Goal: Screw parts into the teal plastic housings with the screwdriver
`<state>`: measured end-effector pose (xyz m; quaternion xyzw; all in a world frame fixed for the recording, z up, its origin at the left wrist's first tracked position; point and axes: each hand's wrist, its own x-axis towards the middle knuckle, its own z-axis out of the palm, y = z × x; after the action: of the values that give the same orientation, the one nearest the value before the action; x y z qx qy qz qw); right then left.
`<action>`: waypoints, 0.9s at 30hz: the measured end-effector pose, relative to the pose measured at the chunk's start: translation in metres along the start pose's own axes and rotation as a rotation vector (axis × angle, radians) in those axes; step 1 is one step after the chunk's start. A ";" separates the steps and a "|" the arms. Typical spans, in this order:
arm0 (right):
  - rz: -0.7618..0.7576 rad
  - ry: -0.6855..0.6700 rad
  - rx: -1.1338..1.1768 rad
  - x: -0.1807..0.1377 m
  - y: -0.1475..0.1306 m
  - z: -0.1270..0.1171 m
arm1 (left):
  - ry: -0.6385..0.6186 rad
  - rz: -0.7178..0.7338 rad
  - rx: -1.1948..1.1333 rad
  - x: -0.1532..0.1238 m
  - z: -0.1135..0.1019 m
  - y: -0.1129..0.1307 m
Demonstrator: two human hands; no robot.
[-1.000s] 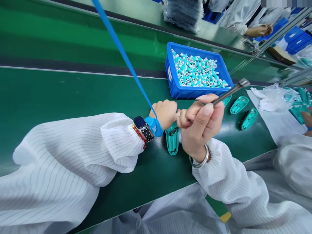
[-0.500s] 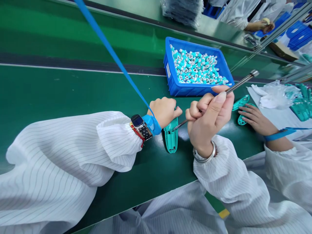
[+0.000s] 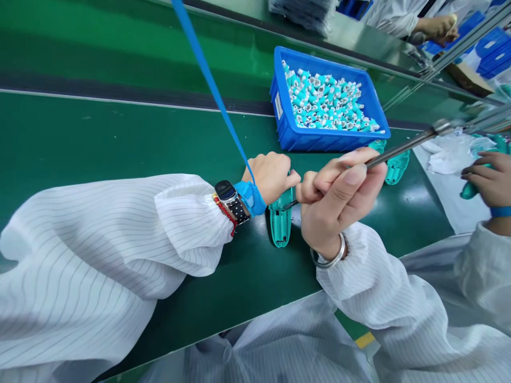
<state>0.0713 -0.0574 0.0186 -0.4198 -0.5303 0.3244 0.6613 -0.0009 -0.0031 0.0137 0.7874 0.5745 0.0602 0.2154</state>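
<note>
Gripping a metal rod tool (image 3: 403,146): right hand (image 3: 335,205) is closed firmly around it, thin end angled down into the teal housing (image 3: 280,229). Thick socket-like end sticks up toward the surface's (image 3: 167,138) far right corner. Left hand (image 3: 268,173) is bent over the housing's far end; fingers mostly hidden from me, can't tell how tightly they hold. Hands sit just beside each other; can't tell if they touch.

Housing lies open side up, between near and far edges of the surface. Blue bin (image 3: 335,139) by the far edge, loaded with small teal-and-white parts (image 3: 323,103). More housings (image 3: 396,167) just off its right end. White sheet (image 3: 437,186) toward the right edge, with clear plastic (image 3: 451,151) on it. Co-worker's hand (image 3: 491,178) over there, on a teal piece (image 3: 470,189). Blue wristband (image 3: 250,197) and watch (image 3: 225,190) on left wrist.
</note>
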 end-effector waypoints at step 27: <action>-0.301 -0.004 0.152 0.006 -0.001 0.000 | 0.050 0.035 -0.013 -0.001 0.002 -0.002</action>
<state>0.0730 -0.0526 0.0225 -0.2836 -0.5626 0.2618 0.7312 -0.0023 -0.0039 0.0111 0.7941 0.5654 0.0876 0.2049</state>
